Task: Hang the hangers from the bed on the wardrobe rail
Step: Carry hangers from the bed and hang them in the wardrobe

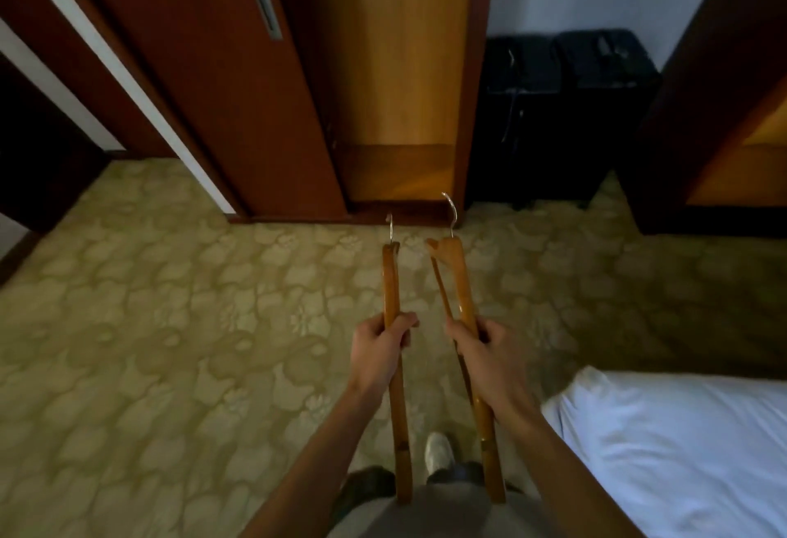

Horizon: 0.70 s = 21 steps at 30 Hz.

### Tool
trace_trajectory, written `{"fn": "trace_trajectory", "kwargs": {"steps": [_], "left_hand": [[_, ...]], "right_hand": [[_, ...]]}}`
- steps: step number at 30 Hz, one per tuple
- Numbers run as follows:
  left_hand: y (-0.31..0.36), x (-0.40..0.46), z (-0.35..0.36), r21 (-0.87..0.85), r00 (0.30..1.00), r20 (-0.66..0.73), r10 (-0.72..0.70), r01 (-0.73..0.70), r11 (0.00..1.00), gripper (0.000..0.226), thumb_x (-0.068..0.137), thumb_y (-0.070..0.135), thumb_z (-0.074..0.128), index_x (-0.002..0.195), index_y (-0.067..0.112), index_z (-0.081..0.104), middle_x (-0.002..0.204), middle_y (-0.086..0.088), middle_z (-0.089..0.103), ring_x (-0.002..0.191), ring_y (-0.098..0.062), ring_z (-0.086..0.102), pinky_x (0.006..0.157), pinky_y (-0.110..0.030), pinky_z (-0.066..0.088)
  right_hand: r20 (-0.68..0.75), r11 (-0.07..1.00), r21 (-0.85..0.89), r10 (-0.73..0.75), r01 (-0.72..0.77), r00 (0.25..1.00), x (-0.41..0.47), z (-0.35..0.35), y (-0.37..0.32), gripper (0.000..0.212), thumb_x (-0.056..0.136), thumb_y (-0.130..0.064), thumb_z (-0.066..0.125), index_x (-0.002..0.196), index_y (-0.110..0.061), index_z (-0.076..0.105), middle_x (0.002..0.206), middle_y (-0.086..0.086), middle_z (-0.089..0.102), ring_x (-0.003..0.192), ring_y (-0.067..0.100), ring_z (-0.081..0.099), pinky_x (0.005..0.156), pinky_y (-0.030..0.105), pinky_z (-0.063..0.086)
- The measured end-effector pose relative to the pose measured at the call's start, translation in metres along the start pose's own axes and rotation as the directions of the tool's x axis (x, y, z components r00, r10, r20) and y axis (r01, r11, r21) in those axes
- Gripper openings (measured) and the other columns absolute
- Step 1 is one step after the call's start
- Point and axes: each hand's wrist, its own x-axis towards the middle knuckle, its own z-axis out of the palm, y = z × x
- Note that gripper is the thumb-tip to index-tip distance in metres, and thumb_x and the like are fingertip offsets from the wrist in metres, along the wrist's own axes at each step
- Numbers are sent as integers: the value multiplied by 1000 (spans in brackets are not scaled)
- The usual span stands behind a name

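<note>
I hold two wooden hangers edge-on over the carpet, their metal hooks pointing away from me toward the wardrobe. My left hand [383,346] grips the left hanger [390,282] around its middle. My right hand [483,352] grips the right hanger [460,278], whose thin trouser bar shows beside it. The open wardrobe compartment [396,69] with light wood inside stands straight ahead, its sliding door [204,69] pushed to the left. No rail is in view. The bed [681,452] with white sheets lies at the lower right.
Patterned beige carpet [170,346] covers the floor between me and the wardrobe. A black luggage stand or cabinet [562,111] sits to the right of the wardrobe. Dark wood furniture [724,90] is at the far right, a doorway at the far left. My shoe [438,450] shows below.
</note>
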Motion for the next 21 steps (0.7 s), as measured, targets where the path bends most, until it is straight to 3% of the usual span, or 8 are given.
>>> {"fn": "trace_trajectory", "kwargs": {"steps": [5, 8, 11, 17, 21], "left_hand": [[45, 81, -15, -85, 994, -93, -50, 42, 996, 23, 93, 28, 65, 82, 11, 75, 62, 2, 56, 58, -11, 50, 60, -27, 44], [65, 135, -27, -133, 988, -139, -68, 49, 990, 30, 92, 28, 66, 88, 0, 75, 63, -1, 56, 60, -15, 48, 59, -29, 41], [90, 197, -41, -159, 984, -161, -73, 47, 986, 29, 92, 28, 66, 88, 1, 75, 61, 2, 56, 60, -13, 50, 62, -30, 43], [168, 348, -61, -174, 989, -147, -2, -23, 985, 27, 91, 29, 66, 82, 5, 75, 62, 1, 57, 57, -11, 50, 58, -29, 41], [235, 443, -72, -164, 994, -93, 65, -79, 983, 32, 93, 28, 65, 75, 1, 69, 62, 0, 56, 57, -10, 50, 57, -26, 42]], "right_hand": [[82, 999, -19, -29, 31, 996, 85, 37, -66, 29, 93, -33, 67, 83, -6, 68, 60, 1, 52, 52, 12, 48, 46, 19, 41], [134, 997, -26, -71, 75, 988, 136, 67, -97, 30, 93, -34, 67, 77, -9, 66, 61, 1, 52, 54, 15, 49, 51, 25, 42], [144, 990, -60, -116, 126, 983, 194, 101, -131, 29, 94, -32, 66, 73, -11, 64, 60, 0, 51, 52, 10, 48, 47, 15, 42], [140, 981, -87, -159, 172, 977, 319, 168, -220, 29, 94, -32, 66, 71, -13, 62, 61, 4, 49, 55, 16, 46, 45, 16, 38], [66, 978, -72, -192, 197, 979, 392, 199, -288, 31, 92, -30, 69, 63, -23, 61, 55, -2, 52, 55, 13, 50, 53, 22, 40]]}}
